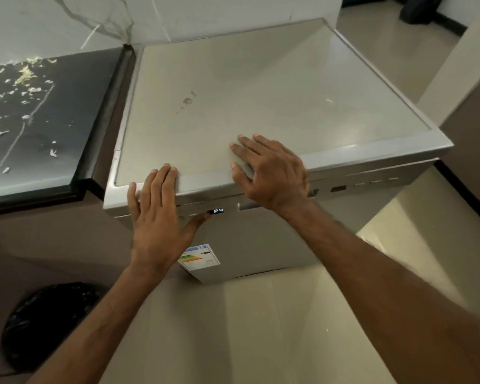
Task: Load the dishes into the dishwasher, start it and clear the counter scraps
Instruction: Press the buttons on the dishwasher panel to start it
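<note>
Open-fingered, left hand [155, 217] and right hand [266, 173] lie flat on the closed dishwasher [261, 87] at 12 o'clock, scraps [25, 76] strewn over the dark desk [75, 106] at 10 o'clock, black bin bag [50, 322] at 8 o'clock.

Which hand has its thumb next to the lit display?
The left hand: its thumb tip is beside the display; the right hand lies on the dishwasher top.

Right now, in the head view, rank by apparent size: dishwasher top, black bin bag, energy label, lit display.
Largest to smallest:
dishwasher top
black bin bag
energy label
lit display
</note>
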Tool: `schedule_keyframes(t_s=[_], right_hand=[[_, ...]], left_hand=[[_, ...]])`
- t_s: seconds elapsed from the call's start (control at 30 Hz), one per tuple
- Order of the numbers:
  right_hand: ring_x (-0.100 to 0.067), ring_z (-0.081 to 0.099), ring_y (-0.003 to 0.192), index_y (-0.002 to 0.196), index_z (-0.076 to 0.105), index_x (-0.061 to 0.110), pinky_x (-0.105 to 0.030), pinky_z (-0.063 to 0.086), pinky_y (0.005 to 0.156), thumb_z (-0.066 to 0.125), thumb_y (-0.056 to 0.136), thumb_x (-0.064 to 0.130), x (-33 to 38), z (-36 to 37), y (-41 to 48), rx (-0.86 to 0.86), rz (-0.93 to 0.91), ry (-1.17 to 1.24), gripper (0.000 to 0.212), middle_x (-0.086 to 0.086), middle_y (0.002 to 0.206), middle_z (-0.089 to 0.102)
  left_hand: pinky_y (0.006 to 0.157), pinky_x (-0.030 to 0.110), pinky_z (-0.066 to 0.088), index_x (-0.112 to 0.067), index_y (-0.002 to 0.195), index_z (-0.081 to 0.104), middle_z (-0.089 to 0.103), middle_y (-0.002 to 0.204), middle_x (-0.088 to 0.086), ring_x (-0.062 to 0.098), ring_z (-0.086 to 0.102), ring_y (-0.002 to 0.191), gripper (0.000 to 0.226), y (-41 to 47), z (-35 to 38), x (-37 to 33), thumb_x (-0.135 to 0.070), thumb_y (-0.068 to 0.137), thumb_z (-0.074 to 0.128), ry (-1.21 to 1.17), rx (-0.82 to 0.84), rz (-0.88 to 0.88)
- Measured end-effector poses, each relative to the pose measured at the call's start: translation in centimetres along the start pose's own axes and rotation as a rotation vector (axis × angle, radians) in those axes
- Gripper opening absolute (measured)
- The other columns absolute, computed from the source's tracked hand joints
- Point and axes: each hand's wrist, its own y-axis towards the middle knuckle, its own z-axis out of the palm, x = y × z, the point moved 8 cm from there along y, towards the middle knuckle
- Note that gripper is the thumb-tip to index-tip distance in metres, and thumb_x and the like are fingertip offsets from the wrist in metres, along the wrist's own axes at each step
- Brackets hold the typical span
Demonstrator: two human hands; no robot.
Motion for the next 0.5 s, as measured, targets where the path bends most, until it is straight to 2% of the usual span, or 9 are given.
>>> schedule_keyframes(t_s=[0.13,0.23,0.3,0.37,0.43,0.5], right_hand=[[-0.016,0.045,0.138,0.136,0.06,0.024,-0.038,0.033,0.116,0.05,0.095,0.039,0.0,-0.5,0.1,0.135,0.037,0.141,0.045,0.005,0.144,0.055],[-0.012,0.04,0.141,0.141,0.054,0.025,-0.039,0.029,0.118,0.047,0.099,0.041,-2.7,-2.3,-1.0,0.18,-0.004,0.12,0.045,0.007,0.148,0.051],[-0.012,0.037,0.143,0.144,0.05,0.03,-0.041,0.026,0.118,0.041,0.098,0.054,-7.2,-4.5,-2.7,0.162,0.046,0.067,0.053,0.009,0.152,0.046],[-0.013,0.03,0.146,0.148,0.043,0.035,-0.041,0.02,0.12,0.036,0.094,0.066,-12.7,-6.7,-4.9,0.156,0.098,-0.003,0.063,0.011,0.156,0.038],[-0.014,0.02,0.15,0.153,0.03,0.038,-0.044,0.011,0.122,0.042,0.091,0.069,-17.7,-8.8,-7.2,0.189,0.125,-0.095,0.07,0.012,0.162,0.026],[-0.017,0.011,0.152,0.155,0.02,0.04,-0.053,0.004,0.121,0.056,0.086,0.067,-22.5,-10.5,-9.1,0.203,0.19,-0.158,0.082,0.011,0.165,0.015]], left_hand=[[0.123,0.052,0.012,-0.006,0.154,0.026,0.027,0.162,0.011,0.028,0.022,0.15,0.083,2.1,1.2,-6.1,-0.065,0.095,0.036,0.058,0.104,0.14],[0.123,0.052,0.012,-0.006,0.157,0.016,0.014,0.165,0.01,0.026,0.012,0.153,0.088,3.7,2.5,-11.7,-0.061,0.095,0.044,0.031,0.23,0.239],[0.124,0.05,0.006,-0.006,0.158,0.006,0.001,0.167,0.009,0.025,0.001,0.154,0.096,4.6,3.5,-15.7,-0.057,0.092,0.054,0.039,0.326,0.308],[0.124,0.051,0.003,-0.008,0.158,-0.006,-0.01,0.167,0.008,0.024,-0.007,0.154,0.104,5.4,4.6,-19.8,-0.059,0.091,0.055,0.064,0.391,0.354],[0.123,0.054,0.003,-0.011,0.157,-0.015,-0.017,0.165,0.006,0.025,-0.011,0.153,0.111,6.3,5.4,-23.4,-0.066,0.087,0.053,0.112,0.417,0.402],[0.122,0.058,0.004,-0.015,0.156,-0.018,-0.021,0.165,0.002,0.024,-0.012,0.153,0.114,7.6,6.2,-26.1,-0.069,0.086,0.054,0.132,0.454,0.438]])
